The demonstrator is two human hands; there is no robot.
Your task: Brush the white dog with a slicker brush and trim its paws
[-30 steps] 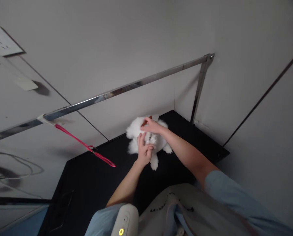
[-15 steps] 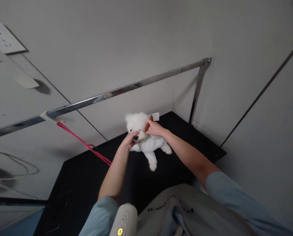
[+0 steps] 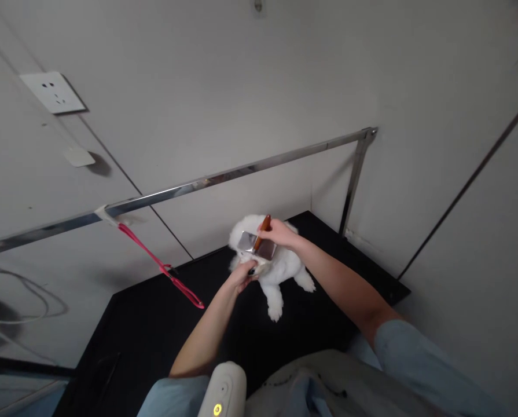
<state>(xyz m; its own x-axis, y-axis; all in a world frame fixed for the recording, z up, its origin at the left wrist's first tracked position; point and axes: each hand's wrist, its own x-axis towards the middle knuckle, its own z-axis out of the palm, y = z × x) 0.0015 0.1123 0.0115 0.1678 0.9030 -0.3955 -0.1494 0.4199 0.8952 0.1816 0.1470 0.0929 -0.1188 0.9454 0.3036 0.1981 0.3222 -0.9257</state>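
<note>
1. Stands over a black grooming table, with a small white dog sitting near its far corner, close to the wall
2. Grips a brush in the right hand, fingers wrapped tight round the brown handle, metal head laid against the top of the dog's head
3. Cups the dog's muzzle from below with the left hand, fingers curled close about the snout
4. Faces a shiny metal bar running across above the table, joined to an upright post at the right
5. Leaves a red leash hanging from the bar on the left, loop end low over the table, well apart from the dog
6. Wears a white device with a lit yellow dot by the left sleeve
</note>
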